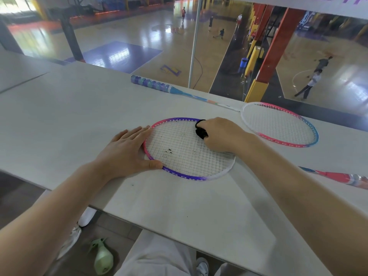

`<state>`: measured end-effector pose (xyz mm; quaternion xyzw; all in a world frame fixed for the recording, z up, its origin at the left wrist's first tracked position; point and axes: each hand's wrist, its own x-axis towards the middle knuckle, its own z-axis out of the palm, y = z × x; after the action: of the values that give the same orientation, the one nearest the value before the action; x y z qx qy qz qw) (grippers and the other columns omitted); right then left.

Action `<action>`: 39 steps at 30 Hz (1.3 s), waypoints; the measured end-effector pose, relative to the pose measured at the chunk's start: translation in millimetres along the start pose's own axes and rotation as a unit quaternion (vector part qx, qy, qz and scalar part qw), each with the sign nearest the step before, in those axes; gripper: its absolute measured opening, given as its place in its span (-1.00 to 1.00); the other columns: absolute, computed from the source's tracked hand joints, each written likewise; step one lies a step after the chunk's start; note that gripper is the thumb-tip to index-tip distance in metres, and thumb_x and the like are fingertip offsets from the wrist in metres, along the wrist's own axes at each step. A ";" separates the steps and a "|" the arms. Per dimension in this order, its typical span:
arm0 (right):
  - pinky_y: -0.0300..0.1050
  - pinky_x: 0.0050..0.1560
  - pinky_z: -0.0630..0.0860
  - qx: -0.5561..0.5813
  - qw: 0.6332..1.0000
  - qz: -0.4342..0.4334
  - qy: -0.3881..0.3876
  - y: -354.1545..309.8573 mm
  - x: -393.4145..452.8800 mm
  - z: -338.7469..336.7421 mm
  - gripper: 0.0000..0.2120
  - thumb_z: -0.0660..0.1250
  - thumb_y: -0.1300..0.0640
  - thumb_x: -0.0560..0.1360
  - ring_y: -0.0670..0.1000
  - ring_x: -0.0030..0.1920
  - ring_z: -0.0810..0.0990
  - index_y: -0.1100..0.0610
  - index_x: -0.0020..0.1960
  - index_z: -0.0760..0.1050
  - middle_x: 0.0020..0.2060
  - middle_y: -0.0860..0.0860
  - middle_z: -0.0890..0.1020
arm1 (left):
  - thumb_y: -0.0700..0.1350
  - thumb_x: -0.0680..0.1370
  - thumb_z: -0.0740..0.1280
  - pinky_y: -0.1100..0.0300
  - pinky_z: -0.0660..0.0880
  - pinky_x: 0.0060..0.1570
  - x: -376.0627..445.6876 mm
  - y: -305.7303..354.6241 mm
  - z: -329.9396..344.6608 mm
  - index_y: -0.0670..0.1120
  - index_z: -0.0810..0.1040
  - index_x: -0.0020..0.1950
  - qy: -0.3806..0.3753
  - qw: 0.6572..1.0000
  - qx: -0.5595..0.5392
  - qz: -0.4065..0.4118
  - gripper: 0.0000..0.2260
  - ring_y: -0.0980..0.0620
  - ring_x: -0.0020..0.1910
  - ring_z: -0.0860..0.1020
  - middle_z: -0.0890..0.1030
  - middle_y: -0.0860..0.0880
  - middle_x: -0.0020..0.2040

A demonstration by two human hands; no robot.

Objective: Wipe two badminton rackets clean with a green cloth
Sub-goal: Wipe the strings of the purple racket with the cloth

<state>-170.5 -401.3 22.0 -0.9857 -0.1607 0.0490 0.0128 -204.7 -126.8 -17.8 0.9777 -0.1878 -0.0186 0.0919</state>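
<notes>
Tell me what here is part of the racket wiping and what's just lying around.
Part of the job:
- near racket, purple and pink frame, dark specks on strings
- far racket, pink and blue frame
- dark wad in right hand
- left hand steadying the near frame

Lying about:
- green spray bottle on the floor

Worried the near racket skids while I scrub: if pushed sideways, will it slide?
Probably yes: the near racket lies flat on a smooth table. It looks light, thin-framed. The left hand bracing its rim should hold it; strings likely flex under the right hand.

Soft even daylight, glare on court floor (123, 52) (wide-angle edge bending).
</notes>
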 end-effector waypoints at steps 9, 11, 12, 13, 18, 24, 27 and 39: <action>-0.12 -0.18 0.51 0.018 0.996 -0.069 0.048 -21.8 -57.5 15.2 -0.82 0.24 0.20 0.48 -0.03 -0.12 0.55 -0.01 0.02 0.49 -0.13 -0.15 0.58 | 0.72 0.11 -0.16 0.13 -0.13 0.54 0.0 -0.1 3.0 0.07 -0.07 0.61 0.007 1.000 0.002 -0.004 0.19 0.16 0.57 -0.04 0.01 0.13 0.60; -0.21 -0.31 0.31 0.019 0.993 -0.104 0.055 -30.5 -78.4 14.3 -0.86 0.23 0.22 0.44 -0.08 -0.22 0.45 -0.03 -0.12 0.38 -0.24 -0.18 0.48 | 0.73 0.08 -0.18 0.13 -0.13 0.53 0.4 -1.7 4.2 0.07 -0.08 0.61 0.005 1.000 -0.002 -0.005 0.22 0.16 0.57 -0.04 0.01 0.12 0.61; -0.19 -0.33 0.28 0.017 0.991 -0.121 0.054 -34.7 -87.9 12.6 -0.85 0.22 0.21 0.42 -0.08 -0.25 0.41 -0.03 -0.15 0.34 -0.26 -0.17 0.45 | 0.73 0.08 -0.18 0.14 -0.13 0.53 0.6 -1.9 4.3 0.07 -0.08 0.61 0.005 1.000 -0.003 -0.005 0.22 0.16 0.57 -0.04 0.01 0.12 0.61; -0.14 -0.32 0.31 0.016 0.990 -0.134 0.050 -38.2 -96.4 11.1 -0.87 0.21 0.20 0.41 -0.07 -0.25 0.40 -0.02 -0.16 0.33 -0.27 -0.15 0.45 | 0.73 0.08 -0.17 0.14 -0.14 0.52 0.5 -1.5 3.8 0.07 -0.08 0.61 0.005 1.000 -0.005 -0.005 0.22 0.16 0.57 -0.03 0.01 0.11 0.61; -0.03 -0.14 0.49 0.045 0.984 -0.173 -0.007 -38.9 -114.3 2.3 -0.85 0.18 0.17 0.43 -0.04 -0.11 0.52 0.04 -0.05 0.46 -0.12 -0.10 0.57 | 0.73 0.08 -0.18 0.15 -0.14 0.52 0.0 -1.8 3.2 0.06 -0.09 0.61 0.002 1.000 -0.010 0.001 0.23 0.17 0.57 -0.04 0.00 0.11 0.61; 0.00 -0.17 0.51 -0.021 0.996 -0.087 0.026 -21.8 -78.9 4.5 -0.87 0.22 0.10 0.49 0.07 -0.05 0.55 0.04 0.03 0.40 -0.05 -0.03 0.56 | 0.71 0.13 -0.15 0.13 -0.14 0.53 0.6 -1.2 3.2 0.08 -0.10 0.61 -0.003 1.000 0.003 0.001 0.18 0.16 0.57 -0.05 -0.01 0.12 0.61; -0.03 -0.16 0.49 -0.031 0.998 -0.050 0.013 -17.5 -50.2 -4.5 -0.87 0.17 0.06 0.56 0.07 -0.10 0.53 0.09 0.02 0.43 -0.08 0.02 0.57 | 0.72 0.09 -0.18 0.14 -0.14 0.53 0.2 -0.8 3.1 0.07 -0.09 0.61 -0.001 1.000 0.000 0.001 0.21 0.17 0.57 -0.06 0.00 0.13 0.61; -0.14 -0.03 0.53 0.040 0.996 -0.050 0.055 -23.3 -35.4 15.4 -0.71 0.26 0.21 0.50 -0.02 -0.02 0.59 0.00 0.18 0.54 -0.01 -0.10 0.64 | 0.72 0.09 -0.19 0.13 -0.12 0.54 0.0 -0.6 4.6 0.07 -0.06 0.61 0.009 1.000 0.000 -0.003 0.21 0.17 0.57 -0.03 0.02 0.13 0.60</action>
<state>-212.8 -390.4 10.9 -0.9763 -0.2067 0.0001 0.0637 -204.8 -126.9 -22.4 0.9784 -0.1841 -0.0100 0.0939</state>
